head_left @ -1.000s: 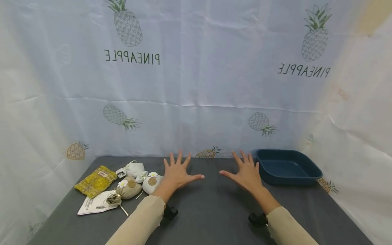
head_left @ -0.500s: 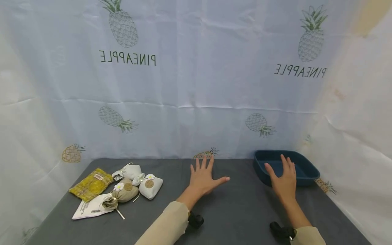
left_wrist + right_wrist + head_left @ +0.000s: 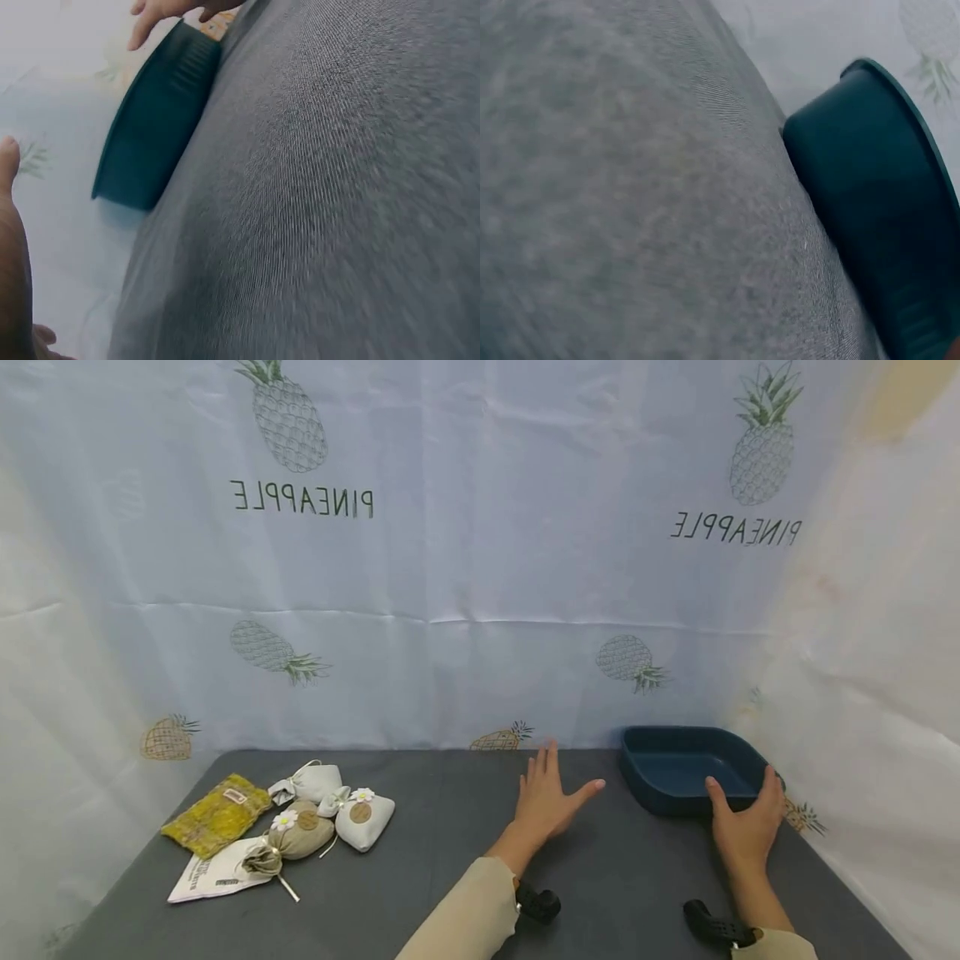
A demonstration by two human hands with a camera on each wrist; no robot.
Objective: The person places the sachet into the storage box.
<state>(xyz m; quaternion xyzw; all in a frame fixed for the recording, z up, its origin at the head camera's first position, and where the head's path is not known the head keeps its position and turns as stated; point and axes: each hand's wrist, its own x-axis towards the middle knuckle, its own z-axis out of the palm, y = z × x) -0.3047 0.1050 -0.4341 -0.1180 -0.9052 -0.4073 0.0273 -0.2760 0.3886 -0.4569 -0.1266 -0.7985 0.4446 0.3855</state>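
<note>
A dark teal plastic basin [image 3: 660,795] stands at the back right of the grey table; the right wrist view shows its side wall [image 3: 877,180] close up. At its near right corner is my right hand [image 3: 750,835], thumb and fingers spread apart; whether they touch the rim cannot be told. My left hand [image 3: 543,802] is over the table to the left of the basin, fingers extended and thumb pointing toward it, holding nothing. In the left wrist view, the basin [image 3: 154,124] appears with the right hand's fingers [image 3: 154,19] by its far end.
On the left lie a yellow packet [image 3: 217,814], a white printed packet [image 3: 217,872], a beige pouch [image 3: 303,833] and two white pouches, one nearer [image 3: 365,822] and one behind [image 3: 318,779]. A pineapple-print curtain [image 3: 465,568] hangs behind the table [image 3: 420,893].
Both hands have moved right. The right hand went from left of the basin to its near right corner, and the left hand came away from the pouches toward the basin.
</note>
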